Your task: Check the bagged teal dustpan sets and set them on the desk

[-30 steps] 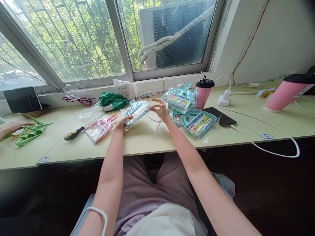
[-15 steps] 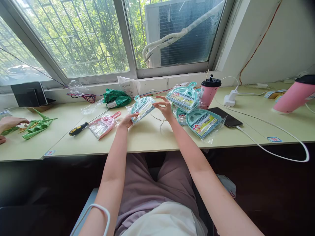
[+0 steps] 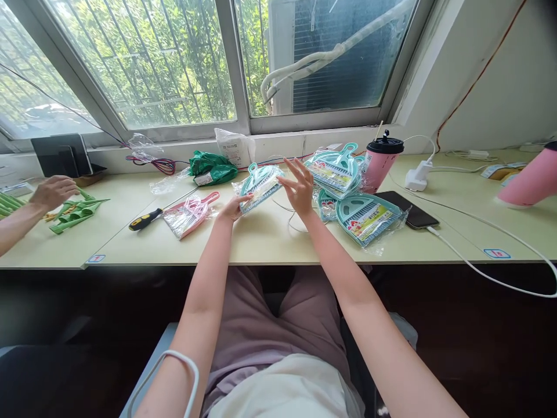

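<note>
My left hand (image 3: 235, 208) is closed on the lower left edge of a teal mini dustpan and brush set (image 3: 261, 186) in clear wrapping, held tilted just above the table. At the set's right edge is my right hand (image 3: 299, 188), fingers spread and raised; the lower fingertips are at the wrapping, and I cannot tell whether they touch it. To the right lie more wrapped teal dustpan sets (image 3: 368, 217), overlapping in a pile. A pink dustpan and brush set (image 3: 191, 213) in clear wrapping lies to the left of my left hand.
Left of the pink set lies a screwdriver (image 3: 145, 220). Behind are a green plastic bundle (image 3: 213, 168) and a clear bag (image 3: 235, 148). At right stand a pink cup (image 3: 378, 165), a phone (image 3: 409, 209) and a cabled charger (image 3: 416, 177). Another person's hand (image 3: 54, 191) is over folded green leaf-like strips (image 3: 80, 215).
The view has shifted slightly, moving the table items right in the picture. My right hand's fingers have spread and lifted at the set's edge. The other person's hand has risen from the green strips.
</note>
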`<state>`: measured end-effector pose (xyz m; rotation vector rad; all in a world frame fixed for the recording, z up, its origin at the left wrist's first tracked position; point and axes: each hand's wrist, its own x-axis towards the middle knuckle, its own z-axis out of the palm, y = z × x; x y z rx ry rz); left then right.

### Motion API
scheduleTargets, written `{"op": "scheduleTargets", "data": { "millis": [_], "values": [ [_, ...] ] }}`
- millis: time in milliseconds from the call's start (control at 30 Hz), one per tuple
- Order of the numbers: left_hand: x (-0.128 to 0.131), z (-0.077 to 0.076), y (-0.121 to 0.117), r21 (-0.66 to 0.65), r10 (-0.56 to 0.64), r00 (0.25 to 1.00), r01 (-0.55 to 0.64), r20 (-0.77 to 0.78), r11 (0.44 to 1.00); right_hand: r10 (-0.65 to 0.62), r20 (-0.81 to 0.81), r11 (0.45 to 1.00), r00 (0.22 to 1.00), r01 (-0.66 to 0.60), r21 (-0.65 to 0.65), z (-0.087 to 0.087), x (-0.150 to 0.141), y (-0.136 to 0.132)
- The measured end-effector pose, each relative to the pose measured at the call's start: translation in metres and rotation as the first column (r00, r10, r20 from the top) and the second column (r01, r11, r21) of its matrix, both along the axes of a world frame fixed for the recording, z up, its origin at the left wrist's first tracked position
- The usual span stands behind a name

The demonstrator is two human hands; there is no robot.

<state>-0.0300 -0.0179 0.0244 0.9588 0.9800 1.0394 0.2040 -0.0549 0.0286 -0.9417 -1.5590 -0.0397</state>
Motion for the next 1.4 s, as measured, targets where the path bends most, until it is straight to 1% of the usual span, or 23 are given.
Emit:
{"op": "scheduleTargets", "data": {
  "millis": [133, 267, 467, 600, 733, 867, 1067, 1233, 1300, 1333, 1367, 1400],
  "values": [
    [-0.001, 0.002, -0.002, 0.0, 0.016, 0.999, -0.016, -0.037, 1.0, 0.02, 0.105, 1.0, 0.994, -0.02, 0.001, 0.001, 0.002, -0.005],
    [-0.003, 0.002, -0.002, -0.007, 0.021, 0.998, -0.021, -0.06, 1.0, 0.019, 0.166, 1.0, 0.986, -0.02, 0.002, -0.002, 0.002, 0.0],
    [-0.001, 0.001, -0.001, 0.029, 0.059, 0.998, -0.059, -0.023, 0.998, -0.121, 0.075, 0.992, 0.99, 0.123, -0.03, -0.007, 0.0, 0.009],
    [-0.001, 0.0, 0.001, 0.056, 0.046, 0.999, -0.045, -0.021, 0.997, -0.15, 0.051, 0.987, 0.987, 0.153, -0.049, -0.008, 0.0, 0.009],
    [-0.002, -0.002, 0.001, 0.094, 0.053, 0.998, -0.05, -0.036, 0.994, -0.181, -0.022, 0.983, 0.983, 0.181, -0.018, -0.008, -0.001, 0.009],
    [0.001, -0.004, 0.001, 0.124, 0.055, 0.995, -0.045, -0.082, 0.991, -0.145, -0.059, 0.989, 0.988, 0.143, -0.037, -0.01, 0.001, 0.014],
    [0.01, -0.004, 0.0, 0.143, 0.036, 0.999, -0.033, -0.021, 0.989, -0.153, -0.107, 0.988, 0.982, 0.149, -0.045, -0.017, 0.004, 0.02],
    [0.01, -0.005, -0.001, 0.174, -0.015, 1.0, 0.015, -0.006, 0.985, -0.103, -0.213, 0.993, 0.972, 0.087, -0.084, -0.019, 0.004, 0.022],
    [0.008, -0.006, 0.001, 0.176, -0.017, 0.999, 0.022, -0.027, 0.984, -0.084, -0.305, 0.991, 0.949, 0.047, -0.127, -0.019, 0.005, 0.026],
    [0.007, -0.007, 0.001, 0.181, -0.013, 0.999, 0.019, -0.035, 0.983, -0.074, -0.36, 0.985, 0.93, 0.013, -0.17, -0.019, 0.005, 0.029],
    [0.006, -0.007, 0.002, 0.189, -0.01, 0.999, 0.018, -0.04, 0.982, -0.059, -0.414, 0.973, 0.908, -0.041, -0.228, -0.019, 0.006, 0.031],
    [0.005, -0.008, 0.003, 0.196, -0.01, 0.999, 0.018, -0.044, 0.98, -0.035, -0.464, 0.948, 0.885, -0.117, -0.295, -0.019, 0.006, 0.033]
  ]
}}
